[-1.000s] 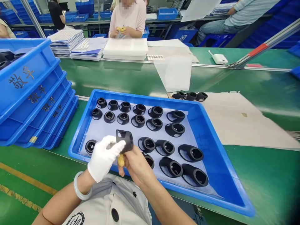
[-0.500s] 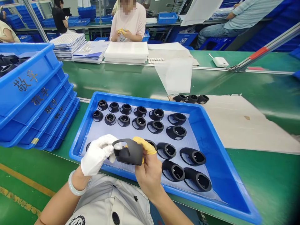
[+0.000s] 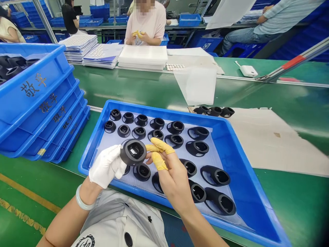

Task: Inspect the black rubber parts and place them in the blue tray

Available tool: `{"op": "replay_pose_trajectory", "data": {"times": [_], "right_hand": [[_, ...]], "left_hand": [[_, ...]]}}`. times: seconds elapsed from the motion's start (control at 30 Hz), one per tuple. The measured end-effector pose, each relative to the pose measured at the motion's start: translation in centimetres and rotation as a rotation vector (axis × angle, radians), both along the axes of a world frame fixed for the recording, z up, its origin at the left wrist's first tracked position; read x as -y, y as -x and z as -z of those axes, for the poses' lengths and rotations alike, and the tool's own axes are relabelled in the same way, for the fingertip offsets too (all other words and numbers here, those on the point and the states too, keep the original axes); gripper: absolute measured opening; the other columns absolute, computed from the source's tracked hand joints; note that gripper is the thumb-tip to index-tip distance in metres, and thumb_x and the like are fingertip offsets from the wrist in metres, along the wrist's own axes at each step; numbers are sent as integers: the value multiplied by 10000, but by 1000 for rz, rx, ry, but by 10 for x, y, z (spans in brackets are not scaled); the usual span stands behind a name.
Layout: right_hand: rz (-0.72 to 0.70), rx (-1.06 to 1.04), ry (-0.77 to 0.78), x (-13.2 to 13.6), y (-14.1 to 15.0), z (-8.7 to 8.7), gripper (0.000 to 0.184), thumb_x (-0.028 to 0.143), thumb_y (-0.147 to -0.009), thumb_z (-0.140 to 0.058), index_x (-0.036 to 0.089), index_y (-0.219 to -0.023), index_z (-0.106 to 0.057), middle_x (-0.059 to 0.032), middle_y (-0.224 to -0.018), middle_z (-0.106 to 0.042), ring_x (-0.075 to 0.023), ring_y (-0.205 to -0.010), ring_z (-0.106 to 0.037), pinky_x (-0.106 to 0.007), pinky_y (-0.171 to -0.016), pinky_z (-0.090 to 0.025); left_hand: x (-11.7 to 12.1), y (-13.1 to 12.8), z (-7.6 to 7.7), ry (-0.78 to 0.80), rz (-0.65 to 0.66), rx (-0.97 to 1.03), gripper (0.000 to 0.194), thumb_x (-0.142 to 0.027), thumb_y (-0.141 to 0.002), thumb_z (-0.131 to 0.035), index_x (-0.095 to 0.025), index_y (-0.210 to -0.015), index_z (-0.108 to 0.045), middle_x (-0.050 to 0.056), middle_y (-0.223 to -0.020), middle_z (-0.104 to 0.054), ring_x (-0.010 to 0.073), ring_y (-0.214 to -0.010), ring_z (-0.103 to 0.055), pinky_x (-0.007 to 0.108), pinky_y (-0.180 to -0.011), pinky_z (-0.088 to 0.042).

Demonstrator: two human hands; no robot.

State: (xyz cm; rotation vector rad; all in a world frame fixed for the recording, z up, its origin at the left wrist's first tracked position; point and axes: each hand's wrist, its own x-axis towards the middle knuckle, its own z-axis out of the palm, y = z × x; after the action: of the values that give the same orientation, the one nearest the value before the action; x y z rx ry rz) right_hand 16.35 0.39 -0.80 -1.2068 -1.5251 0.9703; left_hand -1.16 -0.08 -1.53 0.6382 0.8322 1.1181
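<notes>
My left hand (image 3: 105, 166), in a white glove, grips a black moulded eyecup (image 3: 133, 152) with its glossy opening facing up. My right hand (image 3: 171, 175) holds nothing, its fingers apart just to the right of the eyecup, with yellow finger cots on the fingertips. Both hands are over a blue plastic tray (image 3: 164, 115) lined with a pale sheet. Rows of similar black eyecups (image 3: 176, 127) stand on the sheet, and my hands and forearm hide several of those nearest me.
Stacked blue crates (image 3: 43, 103) with black characters stand to the left of the tray on a green conveyor belt (image 3: 128, 82). Several black eyecups (image 3: 214, 111) sit on beige paper (image 3: 272, 140) beyond the tray. A co-worker (image 3: 145, 27) works across the belt behind stacks of white sheets (image 3: 142, 57).
The eyecup has turned from side-on to opening upward in my left hand. My right hand has let go and moved right, its fingers now spread.
</notes>
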Motion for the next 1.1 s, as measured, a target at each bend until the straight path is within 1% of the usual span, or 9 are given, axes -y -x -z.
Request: {"op": "replay_pose_trajectory", "data": {"times": [0.1, 0.2, 0.3, 0.4, 0.57, 0.63, 0.9, 1.0, 1.1], "right_hand": [[-37, 108, -64, -5, 0, -1, 306, 320, -942, -452, 227, -1230, -501, -74, -1022, -629, -173, -799, -591, -352, -733, -514], [-119, 267, -149, -9, 3, -4, 397, 372, -907, -525, 207, -1265, -479, -68, -944, -588, -169, -714, -547, -318, -624, -503], [-217, 422, -205, -17, 11, -6, 509, 378, -875, -572, 172, -1318, -429, -94, -994, -545, -185, -735, -541, -331, -626, -507], [-298, 481, -195, -33, 21, -3, 468, 333, -863, -568, 171, -1284, -446, -85, -984, -535, -197, -761, -551, -358, -686, -512], [-300, 629, -60, -68, 45, 18, 469, 304, -810, -613, 144, -1229, -477, -84, -972, -535, -202, -726, -567, -375, -711, -508], [-353, 754, -29, -78, 58, 30, 479, 299, -824, -603, 123, -1247, -466, -122, -1061, -523, -224, -777, -587, -394, -740, -505], [-531, 864, -72, -87, 113, 77, 588, 251, -834, -622, 81, -1341, -377, -181, -1158, -494, -273, -949, -613, -403, -833, -502], [-551, 849, -98, -87, 102, 74, 631, 252, -849, -609, 105, -1390, -319, -183, -1210, -483, -262, -985, -609, -394, -848, -511], [-523, 853, -139, -83, 61, 60, 481, 233, -880, -547, 156, -1335, -410, -160, -1217, -501, -278, -1069, -573, -422, -889, -494]], "left_hand": [[-1, 1, -2, 25, -17, -9, 295, -347, -879, -539, -167, -654, -475, -38, -460, -477, 50, -365, -399, 180, -388, -282], [-1, 3, -1, -4, -30, -16, 298, -371, -864, -556, -163, -660, -490, -34, -434, -487, 54, -355, -404, 184, -396, -291], [-1, 10, 5, -19, -53, -66, 280, -420, -836, -582, -146, -786, -564, -27, -441, -532, 69, -343, -429, 188, -382, -297], [-3, 23, 10, -26, -113, -239, 304, -424, -833, -588, -127, -894, -605, 0, -499, -604, 94, -380, -506, 203, -403, -363], [-7, 58, 13, -126, -596, -500, 273, -367, -815, -618, -106, -889, -651, 66, -802, -690, 105, -563, -608, 225, -518, -482], [-7, 71, 12, -97, -674, -466, 286, -372, -804, -628, -105, -904, -651, 68, -804, -688, 110, -571, -612, 224, -507, -483], [-2, 68, 10, -74, -598, -436, 315, -396, -799, -624, -105, -914, -660, 69, -772, -687, 108, -568, -604, 225, -514, -479], [-1, 66, 11, -79, -566, -450, 313, -392, -810, -614, -104, -925, -658, 71, -791, -689, 104, -553, -597, 230, -517, -477], [-2, 68, 11, -77, -570, -438, 300, -374, -803, -623, -99, -918, -657, 73, -777, -690, 107, -545, -597, 241, -531, -482]]}}
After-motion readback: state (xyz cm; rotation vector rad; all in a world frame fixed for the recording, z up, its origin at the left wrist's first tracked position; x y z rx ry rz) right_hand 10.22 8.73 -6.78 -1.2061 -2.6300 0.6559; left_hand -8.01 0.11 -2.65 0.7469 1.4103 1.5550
